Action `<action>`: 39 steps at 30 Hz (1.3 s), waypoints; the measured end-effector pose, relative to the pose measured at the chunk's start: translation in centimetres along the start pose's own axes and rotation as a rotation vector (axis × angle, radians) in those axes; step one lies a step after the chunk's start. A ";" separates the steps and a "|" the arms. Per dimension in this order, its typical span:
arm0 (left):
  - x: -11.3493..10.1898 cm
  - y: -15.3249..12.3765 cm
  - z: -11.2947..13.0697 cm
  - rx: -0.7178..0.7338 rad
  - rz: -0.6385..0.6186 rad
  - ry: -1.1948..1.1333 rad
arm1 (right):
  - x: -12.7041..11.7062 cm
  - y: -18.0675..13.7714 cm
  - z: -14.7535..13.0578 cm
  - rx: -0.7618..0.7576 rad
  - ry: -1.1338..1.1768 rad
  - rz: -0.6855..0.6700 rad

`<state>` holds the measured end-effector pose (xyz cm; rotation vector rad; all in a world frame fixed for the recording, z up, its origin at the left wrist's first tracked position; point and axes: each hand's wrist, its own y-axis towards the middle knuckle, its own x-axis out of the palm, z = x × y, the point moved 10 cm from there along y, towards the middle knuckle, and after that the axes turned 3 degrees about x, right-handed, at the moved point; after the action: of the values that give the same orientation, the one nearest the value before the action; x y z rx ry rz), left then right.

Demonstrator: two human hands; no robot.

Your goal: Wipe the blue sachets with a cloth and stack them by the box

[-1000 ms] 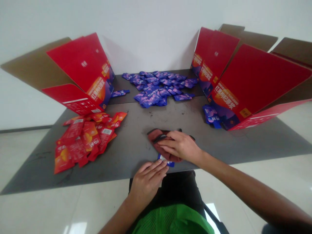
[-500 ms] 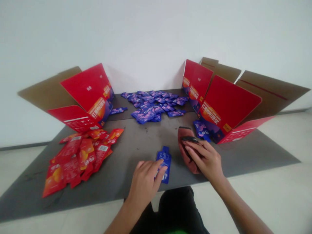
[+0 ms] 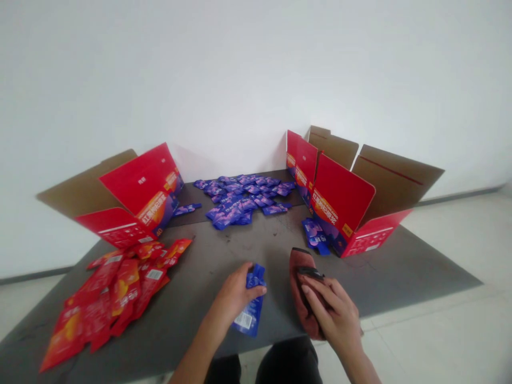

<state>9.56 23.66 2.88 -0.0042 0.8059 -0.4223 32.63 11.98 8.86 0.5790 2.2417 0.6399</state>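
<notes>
My left hand (image 3: 235, 290) is closed on the upper part of a blue pouch (image 3: 253, 313), thumb over its face and fingers at its far side. A barcode shows at the pouch's lower end, close to the table's front edge. To the right, my right hand (image 3: 334, 309) grips a reddish-brown, cloth-like piece with dark trim (image 3: 298, 290). Its fingers press into the dark part in the middle; its exact kind is unclear. Another blue pouch (image 3: 316, 234) lies beyond it, against a red carton (image 3: 342, 205).
Several red-orange pouches (image 3: 108, 296) are heaped on the grey table (image 3: 188, 290) at left, before an open red carton (image 3: 136, 186). Many blue-purple pouches (image 3: 240, 202) lie piled at the back. A second open carton (image 3: 298, 160) stands behind the right one, near the white wall.
My left hand has shifted to the blue pouch's upper end and closed on it; the pouch has tilted slightly. My right hand keeps its grip. The view has tilted, so everything sits lower.
</notes>
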 end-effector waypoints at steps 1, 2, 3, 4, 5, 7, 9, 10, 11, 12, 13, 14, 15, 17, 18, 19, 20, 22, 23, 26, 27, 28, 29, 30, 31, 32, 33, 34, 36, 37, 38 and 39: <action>-0.1 0.4 0.3 0.026 -0.006 -0.051 | 0.0 0.0 0.0 -0.010 0.016 -0.002; -0.4 0.9 0.7 0.054 -0.004 -0.102 | 0.0 -0.1 0.0 -0.020 0.035 -0.007; -0.8 1.5 1.4 0.083 0.009 -0.157 | 0.0 -0.1 -0.1 -0.028 0.058 -0.013; -1.4 2.2 2.2 0.112 0.039 -0.230 | 0.0 -0.2 -0.1 -0.034 0.080 -0.018; -2.1 3.0 3.1 0.138 0.082 -0.316 | -0.1 -0.2 -0.2 -0.036 0.100 -0.023; -3.5 4.9 5.0 0.185 0.188 -0.488 | -0.2 -0.2 -0.1 -0.033 0.130 -0.032; -4.1 7.0 7.0 0.209 0.268 -0.598 | -0.3 -0.3 -0.1 -0.027 0.150 -0.035; -4.1 8.1 7.9 0.214 0.295 -0.633 | -0.3 -0.3 0.0 -0.024 0.159 -0.035; -3.8 9.2 8.8 0.214 0.312 -0.661 | -0.2 -0.3 0.1 -0.020 0.168 -0.037; -3.4 10.2 9.5 0.213 0.321 -0.693 | -0.2 -0.3 0.2 -0.016 0.176 -0.035; -2.8 11.1 10.1 0.208 0.322 -0.724 | -0.2 -0.4 0.3 -0.014 0.181 -0.034; -2.1 11.9 10.5 0.200 0.318 -0.751 | -0.2 -0.4 0.3 -0.012 0.185 -0.031; -1.5 12.6 10.8 0.189 0.314 -0.775 | -0.2 -0.4 0.4 -0.012 0.189 -0.028; -0.8 13.8 10.6 0.159 0.323 -0.814 | -0.2 -0.4 0.3 -0.019 0.199 -0.028; -0.7 14.3 10.3 0.141 0.340 -0.831 | -0.3 -0.4 0.3 -0.026 0.206 -0.031; -0.8 14.6 9.8 0.122 0.364 -0.846 | -0.3 -0.4 0.2 -0.034 0.213 -0.037; -1.1 14.9 9.3 0.104 0.390 -0.861 | -0.3 -0.4 0.1 -0.042 0.218 -0.042; -1.6 15.5 8.4 0.071 0.430 -0.892 | -0.5 -0.4 0.0 -0.053 0.225 -0.043; -1.8 15.7 8.1 0.055 0.438 -0.910 | -0.5 -0.4 -0.1 -0.055 0.226 -0.039; -1.7 16.0 7.9 0.005 0.421 -0.986 | -0.7 -0.4 0.0 -0.048 0.222 -0.028; -1.4 15.9 8.0 -0.009 0.407 -1.019 | -0.6 -0.4 0.0 -0.044 0.221 -0.029; -1.2 15.7 8.1 -0.020 0.392 -1.056 | -0.6 -0.3 0.0 -0.040 0.220 -0.032; -0.9 15.4 8.3 -0.029 0.376 -1.094 | -0.6 -0.3 0.1 -0.036 0.221 -0.033; -0.5 15.0 8.5 -0.038 0.359 -1.133 | -0.6 -0.3 0.1 -0.033 0.222 -0.033; 0.0 14.5 8.6 -0.050 0.340 -1.170 | -0.6 -0.3 0.1 -0.031 0.221 -0.032; 0.6 13.9 8.6 -0.066 0.321 -1.204 | -0.6 -0.3 0.1 -0.029 0.218 -0.029; 1.2 13.4 8.6 -0.085 0.302 -1.234 | -0.6 -0.3 0.1 -0.028 0.215 -0.024; 1.8 12.8 8.5 -0.107 0.285 -1.263 | -0.7 -0.3 0.1 -0.029 0.213 -0.020; 3.2 12.0 8.3 -0.154 0.260 -1.315 | -0.7 -0.4 0.1 -0.031 0.216 -0.018; 3.8 11.7 8.2 -0.176 0.248 -1.341 | -0.7 -0.4 0.1 -0.031 0.218 -0.021; 4.5 11.5 8.2 -0.197 0.235 -1.365 | -0.6 -0.4 0.1 -0.031 0.223 -0.026; 5.1 11.4 8.3 -0.214 0.221 -1.388 | -0.6 -0.4 0.0 -0.030 0.228 -0.032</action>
<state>22.66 30.93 3.26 -0.3670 -0.5227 -0.0486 32.94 11.35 8.88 0.4741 2.4425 0.7541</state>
